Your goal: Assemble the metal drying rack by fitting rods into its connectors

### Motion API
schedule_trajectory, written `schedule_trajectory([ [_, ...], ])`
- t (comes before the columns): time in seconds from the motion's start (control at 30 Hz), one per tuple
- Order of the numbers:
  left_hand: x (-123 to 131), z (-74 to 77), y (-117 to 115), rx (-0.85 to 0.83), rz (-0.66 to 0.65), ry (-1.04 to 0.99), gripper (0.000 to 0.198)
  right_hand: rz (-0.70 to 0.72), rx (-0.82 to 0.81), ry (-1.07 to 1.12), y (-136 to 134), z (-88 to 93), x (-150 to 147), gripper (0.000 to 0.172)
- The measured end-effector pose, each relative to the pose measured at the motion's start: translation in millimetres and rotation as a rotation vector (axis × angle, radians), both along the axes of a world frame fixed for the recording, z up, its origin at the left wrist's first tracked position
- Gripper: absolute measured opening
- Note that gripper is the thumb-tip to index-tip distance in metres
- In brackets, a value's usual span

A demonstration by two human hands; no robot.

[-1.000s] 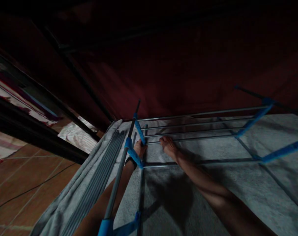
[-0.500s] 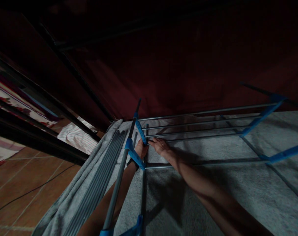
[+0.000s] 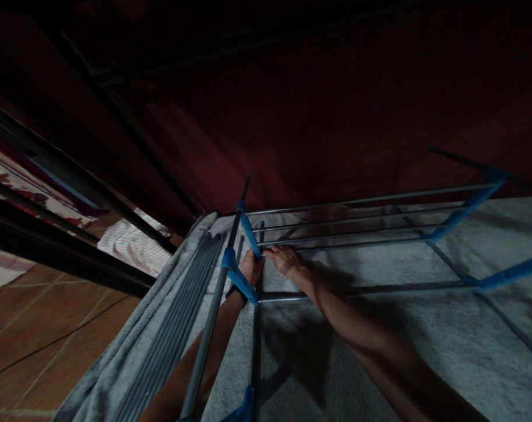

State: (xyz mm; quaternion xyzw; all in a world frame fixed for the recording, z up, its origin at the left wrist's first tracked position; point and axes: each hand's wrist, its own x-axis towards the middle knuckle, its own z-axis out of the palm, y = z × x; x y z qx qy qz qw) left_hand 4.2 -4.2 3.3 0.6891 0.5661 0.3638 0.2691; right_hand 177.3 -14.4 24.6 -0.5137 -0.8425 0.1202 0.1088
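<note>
A rack frame of grey metal tubes (image 3: 208, 328) and blue plastic brackets (image 3: 239, 276) lies on a grey fleecy blanket (image 3: 424, 351). My left hand (image 3: 249, 268), with a dark band at its wrist, is closed around the foot of a blue bracket (image 3: 249, 234), where it meets the lower tube. Close beside it, my right hand (image 3: 283, 259) is closed over the end of a thin metal rod (image 3: 362, 246) that enters this bracket. The fingertips of both hands are partly hidden behind the bracket and in shadow.
Several loose grey tubes (image 3: 173, 334) lie side by side left of the frame. Dark metal bars (image 3: 129, 132) and a dark red cloth (image 3: 292, 135) stand behind. At left are a tiled floor (image 3: 41, 328), a thin cable (image 3: 59, 339) and a striped cloth (image 3: 132, 243).
The view has shifted very slightly. My right fingers have curled in a little closer to the bracket; both hands otherwise stay at the same joint.
</note>
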Motion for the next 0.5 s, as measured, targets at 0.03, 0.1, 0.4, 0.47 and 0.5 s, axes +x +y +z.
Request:
schedule_trajectory([
  [0.03,-0.1,0.3,-0.9,0.005,-0.002,0.012,0.030,-0.001,0.003,0.005,-0.1,0.0,0.1,0.041],
  [0.1,-0.6,0.4,-2.2,0.011,-0.011,0.047,0.031,-0.002,0.008,0.014,0.1,-0.2,0.2,0.040],
  [0.4,-3.6,-8.8,-0.4,0.034,-0.040,0.081,0.032,0.008,0.008,0.029,4.7,2.2,-0.7,0.030],
  [0.47,-3.2,-9.3,-0.4,0.036,-0.016,0.089,0.033,0.018,0.005,0.031,4.7,3.7,-1.0,0.030],
  [0.5,-2.9,-9.1,-0.3,0.038,-0.010,0.091,0.033,0.022,0.005,0.031,4.4,4.4,-1.1,0.030],
])
